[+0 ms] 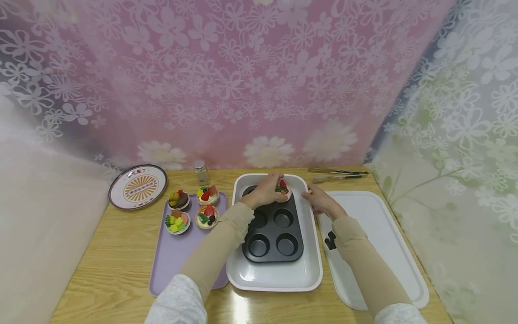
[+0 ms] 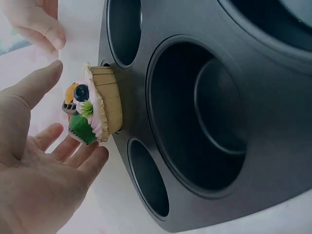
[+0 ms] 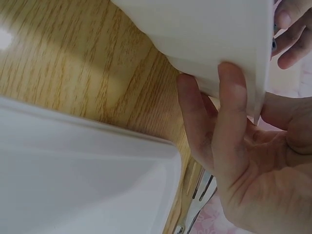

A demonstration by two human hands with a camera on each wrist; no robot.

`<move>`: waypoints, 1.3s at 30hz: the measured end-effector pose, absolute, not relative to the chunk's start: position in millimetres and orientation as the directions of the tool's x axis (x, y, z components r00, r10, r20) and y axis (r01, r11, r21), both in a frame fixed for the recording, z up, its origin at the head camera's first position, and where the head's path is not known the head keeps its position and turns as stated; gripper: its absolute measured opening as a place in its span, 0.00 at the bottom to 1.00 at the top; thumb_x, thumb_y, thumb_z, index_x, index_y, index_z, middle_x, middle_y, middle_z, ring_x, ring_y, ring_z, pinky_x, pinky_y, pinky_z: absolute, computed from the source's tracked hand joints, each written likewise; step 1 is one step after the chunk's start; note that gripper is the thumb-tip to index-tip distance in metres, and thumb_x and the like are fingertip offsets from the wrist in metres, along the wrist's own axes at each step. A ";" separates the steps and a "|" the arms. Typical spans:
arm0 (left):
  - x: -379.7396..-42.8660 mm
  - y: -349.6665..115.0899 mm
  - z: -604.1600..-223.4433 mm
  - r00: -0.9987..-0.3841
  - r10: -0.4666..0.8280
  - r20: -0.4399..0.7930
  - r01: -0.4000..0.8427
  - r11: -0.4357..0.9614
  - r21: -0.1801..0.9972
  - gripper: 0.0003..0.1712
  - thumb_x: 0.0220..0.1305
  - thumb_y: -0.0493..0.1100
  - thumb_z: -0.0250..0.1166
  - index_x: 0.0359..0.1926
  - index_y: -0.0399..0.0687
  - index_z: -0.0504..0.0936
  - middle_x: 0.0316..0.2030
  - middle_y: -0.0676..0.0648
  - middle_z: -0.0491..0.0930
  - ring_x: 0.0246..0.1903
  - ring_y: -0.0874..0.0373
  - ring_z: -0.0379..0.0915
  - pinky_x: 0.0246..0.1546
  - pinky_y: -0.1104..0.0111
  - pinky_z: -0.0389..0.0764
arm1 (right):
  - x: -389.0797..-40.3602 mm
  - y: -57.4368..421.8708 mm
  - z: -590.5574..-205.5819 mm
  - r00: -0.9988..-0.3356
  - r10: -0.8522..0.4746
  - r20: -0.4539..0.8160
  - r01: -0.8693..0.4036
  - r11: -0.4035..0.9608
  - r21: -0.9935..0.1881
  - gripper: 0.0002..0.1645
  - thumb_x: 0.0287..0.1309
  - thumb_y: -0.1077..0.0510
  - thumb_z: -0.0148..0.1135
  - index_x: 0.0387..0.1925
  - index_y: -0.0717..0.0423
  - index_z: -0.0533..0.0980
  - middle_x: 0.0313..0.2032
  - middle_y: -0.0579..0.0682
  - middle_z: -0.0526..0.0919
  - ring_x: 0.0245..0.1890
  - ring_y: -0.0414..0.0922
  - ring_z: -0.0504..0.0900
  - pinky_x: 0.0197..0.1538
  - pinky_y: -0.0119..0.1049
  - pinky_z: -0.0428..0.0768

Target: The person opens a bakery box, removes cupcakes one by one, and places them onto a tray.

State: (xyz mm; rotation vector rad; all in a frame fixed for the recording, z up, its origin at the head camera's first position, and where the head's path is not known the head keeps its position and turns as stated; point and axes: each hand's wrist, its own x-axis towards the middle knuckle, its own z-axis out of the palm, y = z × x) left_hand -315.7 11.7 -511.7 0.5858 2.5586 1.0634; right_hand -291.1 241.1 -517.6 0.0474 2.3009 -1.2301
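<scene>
A fruit-topped cupcake [image 1: 284, 192] with pink cream sits at the far right cup of the black muffin tin [image 1: 272, 230]. My left hand [image 1: 267, 191] is around it. In the left wrist view the thumb stands apart from the cupcake [image 2: 105, 105], and the fingers are spread close beside its topping; whether they touch it is unclear. The tin lies in a deep white tray [image 1: 275, 282]. With my right hand [image 1: 322, 203] I grip that tray's rim at its far right corner, fingers against the outer wall and thumb over the edge, as the right wrist view shows.
To the left, a purple tray [image 1: 171, 265] bears several fruit-topped cupcakes [image 1: 207, 217]. A patterned plate [image 1: 138, 186] and a small lidded jar [image 1: 201, 172] stand behind. On the right are a flat white tray [image 1: 388, 252] with a small black object [image 1: 330, 240], and tongs [image 1: 337, 174].
</scene>
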 end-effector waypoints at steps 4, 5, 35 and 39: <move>-317.0 16.8 -518.8 -0.867 0.485 -0.112 0.279 0.660 0.697 0.47 0.66 0.46 0.75 0.79 0.40 0.61 0.68 0.37 0.71 0.67 0.45 0.71 0.72 0.54 0.71 | -291.4 240.8 -519.5 -0.861 -0.206 -0.465 0.270 0.589 -0.762 0.26 0.85 0.51 0.41 0.73 0.59 0.57 0.57 0.68 0.76 0.36 0.48 0.84 0.35 0.42 0.87; -317.1 18.2 -520.7 -0.868 0.483 -0.111 0.282 0.665 0.691 0.48 0.65 0.46 0.75 0.79 0.40 0.61 0.69 0.36 0.71 0.67 0.45 0.71 0.72 0.55 0.71 | -291.6 240.7 -520.3 -0.861 -0.205 -0.466 0.272 0.589 -0.761 0.25 0.85 0.51 0.41 0.73 0.59 0.57 0.56 0.68 0.76 0.36 0.47 0.84 0.34 0.42 0.87; -319.9 30.0 -543.4 -0.906 0.415 -0.084 0.294 0.759 0.581 0.53 0.61 0.41 0.78 0.82 0.49 0.59 0.73 0.43 0.71 0.71 0.49 0.70 0.73 0.57 0.73 | -293.1 241.0 -520.3 -0.861 -0.196 -0.469 0.277 0.594 -0.756 0.26 0.85 0.50 0.42 0.74 0.58 0.57 0.60 0.69 0.74 0.38 0.48 0.84 0.36 0.43 0.87; -321.0 28.8 -543.7 -0.908 0.410 -0.090 0.279 0.749 0.600 0.53 0.61 0.41 0.78 0.81 0.49 0.60 0.71 0.42 0.73 0.69 0.49 0.72 0.71 0.57 0.74 | -293.0 240.7 -520.3 -0.859 -0.199 -0.472 0.277 0.594 -0.755 0.25 0.85 0.51 0.42 0.73 0.59 0.57 0.62 0.70 0.73 0.41 0.51 0.84 0.37 0.44 0.87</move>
